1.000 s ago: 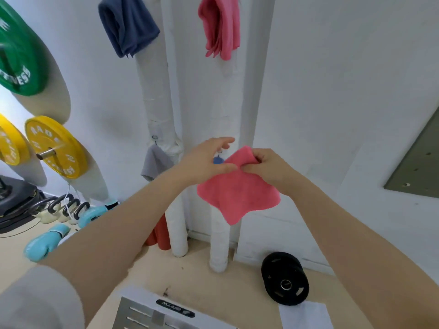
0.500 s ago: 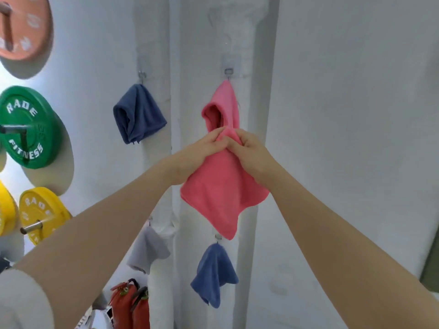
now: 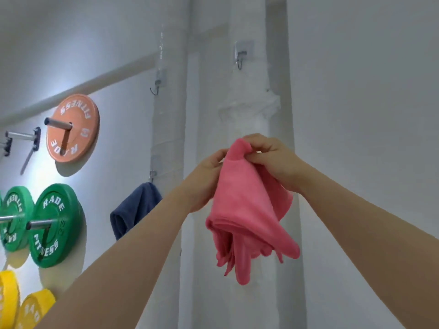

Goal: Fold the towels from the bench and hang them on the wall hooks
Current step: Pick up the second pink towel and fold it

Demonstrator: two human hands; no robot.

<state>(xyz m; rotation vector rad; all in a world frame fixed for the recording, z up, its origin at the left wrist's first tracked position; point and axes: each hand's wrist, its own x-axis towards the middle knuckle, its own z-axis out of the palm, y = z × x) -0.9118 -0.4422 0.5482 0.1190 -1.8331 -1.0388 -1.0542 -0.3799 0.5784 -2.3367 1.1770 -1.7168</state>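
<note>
- Pink towel [image 3: 249, 205], frame centre: soft matt cloth with a fine nap, folds limp.
- Blue towel [image 3: 133, 210], left of centre: matt cloth too.
- Hook [image 3: 241, 58], upper centre: shiny bare metal.
- Pipes [image 3: 167, 129], centre: white wrapping, wrinkled and rough in places.
- Plates [image 3: 72, 129], left: matt, rubbery-looking faces on glossy metal pegs [image 3: 58, 123].
- Wall [image 3: 368, 115], right: smooth matt white paint.
</note>
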